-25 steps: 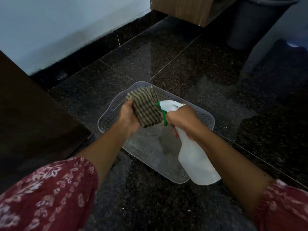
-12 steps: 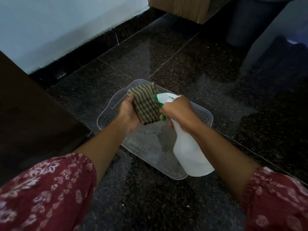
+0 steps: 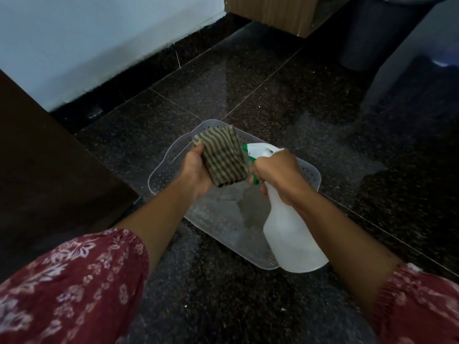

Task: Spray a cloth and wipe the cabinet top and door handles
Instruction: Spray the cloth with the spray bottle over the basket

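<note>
Item: cloth (image 3: 221,156), folded, soft, light; my left hand (image 3: 196,170) grips its edge. Bottle (image 3: 293,242), smooth, likely slippery; my right hand (image 3: 275,172) grips its neck.

change | spray bottle (image 3: 290,239) nozzle edged slightly back from cloth (image 3: 221,157)

The cloth (image 3: 219,157) is showing olive and dark stripes. The bottle (image 3: 290,234) is looking white, its trigger (image 3: 251,160) green. The floor (image 3: 248,83) is gleaming black with pale speckles. The sleeves (image 3: 74,281) are showing red with white flowers. The cabinet (image 3: 49,175) is looking dark brown.
</note>
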Demonstrator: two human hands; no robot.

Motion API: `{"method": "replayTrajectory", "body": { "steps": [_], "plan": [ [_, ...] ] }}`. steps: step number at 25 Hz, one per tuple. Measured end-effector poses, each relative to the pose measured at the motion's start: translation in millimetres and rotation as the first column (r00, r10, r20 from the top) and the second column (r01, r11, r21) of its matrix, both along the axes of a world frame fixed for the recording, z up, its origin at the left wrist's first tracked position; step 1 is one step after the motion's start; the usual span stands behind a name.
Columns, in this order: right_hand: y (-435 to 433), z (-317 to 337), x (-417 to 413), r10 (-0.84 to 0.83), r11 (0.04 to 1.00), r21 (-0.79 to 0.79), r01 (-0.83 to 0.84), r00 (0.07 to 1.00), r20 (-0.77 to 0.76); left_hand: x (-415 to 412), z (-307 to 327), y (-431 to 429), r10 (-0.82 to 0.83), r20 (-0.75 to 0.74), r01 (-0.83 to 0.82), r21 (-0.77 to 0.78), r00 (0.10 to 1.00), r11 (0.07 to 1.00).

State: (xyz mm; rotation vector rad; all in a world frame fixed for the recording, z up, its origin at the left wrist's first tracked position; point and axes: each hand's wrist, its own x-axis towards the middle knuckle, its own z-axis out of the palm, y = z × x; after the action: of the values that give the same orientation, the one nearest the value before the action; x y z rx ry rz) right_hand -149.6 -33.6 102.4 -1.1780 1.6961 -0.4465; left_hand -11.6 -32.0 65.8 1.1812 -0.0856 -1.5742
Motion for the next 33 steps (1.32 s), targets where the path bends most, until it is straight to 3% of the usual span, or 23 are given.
{"method": "replayTrajectory", "body": {
  "steps": [4,10,16,26,33],
  "plan": [
    [-2.1,-0.4,8.0,0.048,0.999,0.004,-0.048,0.996,0.074,-2.7,-1.8,1.8,-0.072,0.026,0.073,-0.004,0.997,0.997],
    [-3.2,-4.0,8.8,-0.001,0.999,-0.041,0.003,0.998,0.056,-2.5,-4.3,-1.4,-0.069,0.025,0.071,-0.064,0.997,0.995],
    [4.5,-6.3,3.8,-0.021,0.999,-0.041,0.020,0.999,-0.041,-0.1,-3.9,-9.2,0.055,-0.038,-0.058,-0.067,0.998,0.996],
    [8.6,-14.0,-1.3,-0.050,0.999,-0.021,0.049,0.998,-0.039,0.4,-0.5,-14.2,0.178,-0.111,-0.188,-0.080,0.978,0.979],
    [11.2,-13.8,1.4,0.124,0.992,0.014,-0.124,0.992,0.004,-0.8,-2.5,-19.9,0.244,-0.085,-0.252,-0.095,0.966,0.963]
  ]
}}
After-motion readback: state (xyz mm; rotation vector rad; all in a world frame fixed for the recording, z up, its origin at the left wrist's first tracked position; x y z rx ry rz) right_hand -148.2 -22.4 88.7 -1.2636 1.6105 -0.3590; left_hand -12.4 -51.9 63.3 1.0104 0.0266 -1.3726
